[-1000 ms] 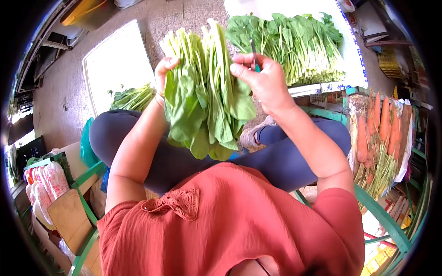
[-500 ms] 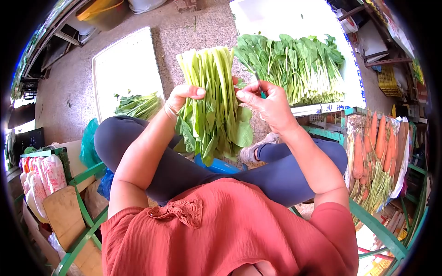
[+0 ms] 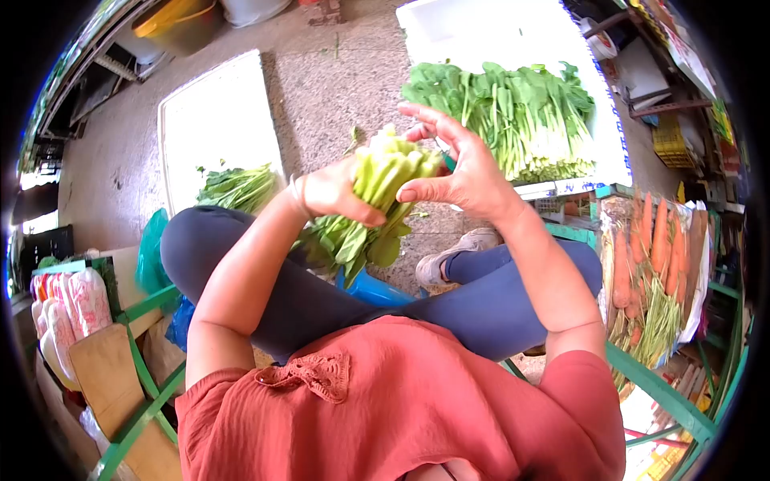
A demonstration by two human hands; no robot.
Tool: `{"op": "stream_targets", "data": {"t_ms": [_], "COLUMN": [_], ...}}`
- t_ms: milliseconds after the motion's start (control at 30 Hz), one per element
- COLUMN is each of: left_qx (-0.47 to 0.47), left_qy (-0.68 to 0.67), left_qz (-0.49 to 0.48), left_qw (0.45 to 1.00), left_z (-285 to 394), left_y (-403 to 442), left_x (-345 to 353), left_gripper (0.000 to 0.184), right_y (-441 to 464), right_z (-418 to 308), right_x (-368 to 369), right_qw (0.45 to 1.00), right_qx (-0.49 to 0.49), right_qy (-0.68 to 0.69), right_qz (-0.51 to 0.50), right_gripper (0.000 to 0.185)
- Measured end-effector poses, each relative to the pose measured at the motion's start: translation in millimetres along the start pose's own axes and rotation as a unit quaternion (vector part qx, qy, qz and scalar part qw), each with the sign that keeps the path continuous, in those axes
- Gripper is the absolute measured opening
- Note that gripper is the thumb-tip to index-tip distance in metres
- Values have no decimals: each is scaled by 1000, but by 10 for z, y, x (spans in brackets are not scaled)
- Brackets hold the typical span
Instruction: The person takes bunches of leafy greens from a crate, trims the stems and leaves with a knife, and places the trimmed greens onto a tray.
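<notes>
My left hand [image 3: 341,195] is wrapped round a bunch of leafy greens [image 3: 393,170], the pale cut stem ends tipped up toward me and the leaves hanging below. My right hand [image 3: 465,164] is beside the stem ends, thumb and fingers curved apart around their right side. A small knife with a green handle [image 3: 448,163] is tucked against its palm, mostly hidden by the hand. A loose bit of leaf [image 3: 353,138] shows just beyond the bunch.
At the right, a white foam box [image 3: 473,32] holds a row of leafy greens [image 3: 513,120]. A white foam lid [image 3: 216,104] on the left carries a small pile of greens [image 3: 237,188]. Carrots [image 3: 659,240] lie at far right. A blue basin [image 3: 373,290] is below my hands.
The bunch has been lowered and tipped so its stem ends face me. My left hand has shifted its grip around it. My right hand's fingers have spread from their pinch.
</notes>
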State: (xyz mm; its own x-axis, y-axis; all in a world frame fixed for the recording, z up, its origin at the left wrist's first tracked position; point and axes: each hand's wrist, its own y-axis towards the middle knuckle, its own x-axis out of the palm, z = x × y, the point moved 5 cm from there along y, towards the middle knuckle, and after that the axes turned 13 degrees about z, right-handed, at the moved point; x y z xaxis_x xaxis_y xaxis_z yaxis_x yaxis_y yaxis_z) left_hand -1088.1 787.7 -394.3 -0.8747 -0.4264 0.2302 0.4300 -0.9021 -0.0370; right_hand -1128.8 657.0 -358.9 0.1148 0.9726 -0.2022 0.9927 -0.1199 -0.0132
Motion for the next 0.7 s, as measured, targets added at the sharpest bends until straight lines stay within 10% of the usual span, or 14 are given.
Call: {"op": "stream_targets", "data": {"t_ms": [267, 467, 700], "left_qx": [-110, -255, -539], "left_qy": [167, 235, 192], "left_qz": [-12, 45, 99], "left_qw": [980, 937, 814], "left_z": [520, 685, -595], "left_y": [45, -431, -1057], "left_x": [-1234, -2234, -3256], "left_gripper": [72, 70, 46], "right_y": [1076, 1812, 1824], "right_z": [-411, -45, 1500], "right_x": [582, 1657, 2953], "right_qw": [992, 975, 912], "right_qx": [-112, -101, 270], "right_qy": [-52, 187, 306], "right_qz": [3, -70, -32], "right_gripper": [60, 55, 49]}}
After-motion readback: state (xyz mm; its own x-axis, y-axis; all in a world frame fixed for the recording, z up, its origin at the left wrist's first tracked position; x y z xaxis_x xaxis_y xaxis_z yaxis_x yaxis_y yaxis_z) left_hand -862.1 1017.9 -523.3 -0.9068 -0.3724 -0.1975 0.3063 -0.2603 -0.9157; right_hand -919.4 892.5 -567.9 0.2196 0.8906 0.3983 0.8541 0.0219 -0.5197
